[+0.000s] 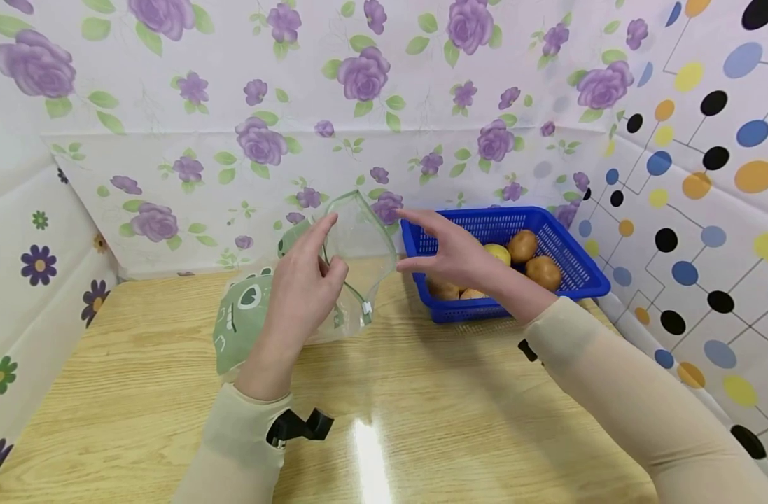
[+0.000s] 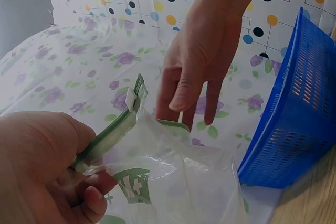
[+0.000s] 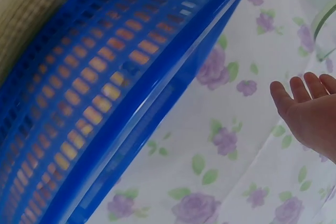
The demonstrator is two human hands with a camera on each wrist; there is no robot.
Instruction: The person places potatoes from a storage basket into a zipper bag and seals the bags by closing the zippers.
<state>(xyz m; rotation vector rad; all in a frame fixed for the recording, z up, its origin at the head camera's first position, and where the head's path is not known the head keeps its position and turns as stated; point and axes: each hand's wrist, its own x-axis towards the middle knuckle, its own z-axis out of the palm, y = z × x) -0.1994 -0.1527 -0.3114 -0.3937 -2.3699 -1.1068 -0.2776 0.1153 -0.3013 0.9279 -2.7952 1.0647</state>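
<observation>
Now pinching a zip-top bag with the left hand.
Holding the right hand wide beside its mouth.

The left hand hides part of the clear green-printed plastic zip bag. The right hand partly covers a round yellow item; the blue perforated plastic basket beneath is cut off in the right wrist view.
</observation>
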